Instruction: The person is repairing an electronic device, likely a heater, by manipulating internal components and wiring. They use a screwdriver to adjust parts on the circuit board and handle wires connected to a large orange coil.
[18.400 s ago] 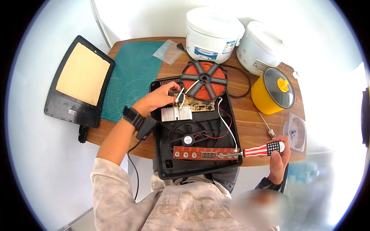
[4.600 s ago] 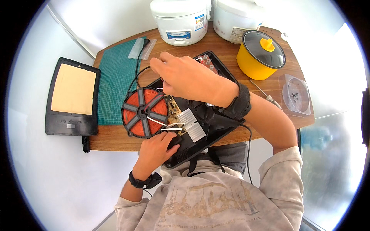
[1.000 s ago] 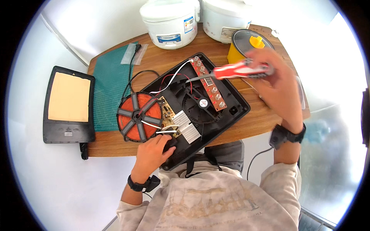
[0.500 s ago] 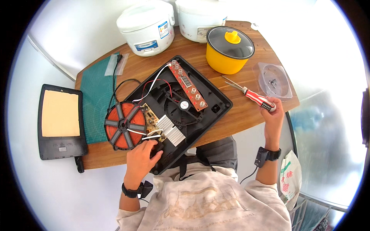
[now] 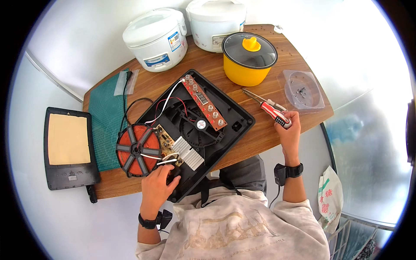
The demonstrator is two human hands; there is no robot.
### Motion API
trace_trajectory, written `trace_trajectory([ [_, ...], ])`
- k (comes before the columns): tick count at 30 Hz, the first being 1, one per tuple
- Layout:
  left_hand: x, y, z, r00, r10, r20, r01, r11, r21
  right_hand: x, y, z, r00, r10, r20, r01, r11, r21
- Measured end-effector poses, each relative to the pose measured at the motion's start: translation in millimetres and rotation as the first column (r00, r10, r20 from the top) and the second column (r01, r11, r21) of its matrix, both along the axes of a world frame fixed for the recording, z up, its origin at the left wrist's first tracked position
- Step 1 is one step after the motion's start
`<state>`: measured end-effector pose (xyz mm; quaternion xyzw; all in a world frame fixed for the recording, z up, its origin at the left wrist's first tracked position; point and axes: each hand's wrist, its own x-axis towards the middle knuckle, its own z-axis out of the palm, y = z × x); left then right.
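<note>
On the table before me lies the opened black induction cooker base [image 5: 236, 143], with its fan [image 5: 200, 125], red button board [image 5: 203, 102], circuit board [image 5: 166, 141] and finned silver heat sink [image 5: 188, 151] exposed. A round copper coil [image 5: 138, 149] rests over its left corner. My left hand [image 5: 157, 184] is closed over the base's near-left edge, fingertips beside a black part; what they press is partly hidden. In my right hand [image 5: 289, 130] is a screwdriver [image 5: 274, 113] with a red-and-white handle, its shaft pointing far left. A slim tool [image 5: 277, 105] runs alongside; whether I grip it too cannot be told.
A clear plastic dish [image 5: 318, 104] with small dark screws sits beyond my right hand. A yellow pot [image 5: 247, 71] and two white rice cookers [image 5: 151, 39] [image 5: 216, 21] stand at the back. Leftward are a green cutting mat [image 5: 102, 104] and a black panel [image 5: 50, 173].
My right hand has moved left, nearer the base, with the screwdriver; the slim tool now shows separately beside it. My left hand stays at the base's edge. The whole view has shifted slightly.
</note>
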<state>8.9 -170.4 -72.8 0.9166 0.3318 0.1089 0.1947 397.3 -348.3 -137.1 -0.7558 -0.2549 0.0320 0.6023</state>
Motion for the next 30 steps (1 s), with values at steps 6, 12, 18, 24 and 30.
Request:
trace_trajectory([
  [6, 0.1, 0.6, 0.1, 1.0, -0.01, -0.001, 0.01, 1.0, 0.007, 2.0, -3.7, 8.9, 0.975, 0.066, 0.212, -0.023, 0.98, -0.2],
  [12, -7.2, 0.6, -3.2, 1.0, -0.006, 0.026, 0.005, 1.0, 0.008, -10.0, 6.5, 24.2, 0.941, 0.15, 0.302, -0.016, 0.915, -0.404],
  [18, -10.0, 3.5, 6.5, 0.998, -0.056, 0.029, 0.057, 0.998, -0.012, -11.8, 2.0, 26.1, 0.886, 0.23, 0.401, -0.023, 0.888, -0.459],
  [24, -25.3, 14.7, 34.6, 0.984, 0.032, 0.173, -0.029, 0.999, -0.02, -30.3, 5.3, 44.8, 0.811, 0.194, 0.552, 0.057, 0.912, -0.405],
  [30, -72.6, 96.0, 36.0, 0.801, 0.522, 0.294, -0.558, 0.829, 0.047, -94.0, 31.5, 75.9, 0.695, 0.485, 0.531, -0.283, 0.863, -0.418],
])
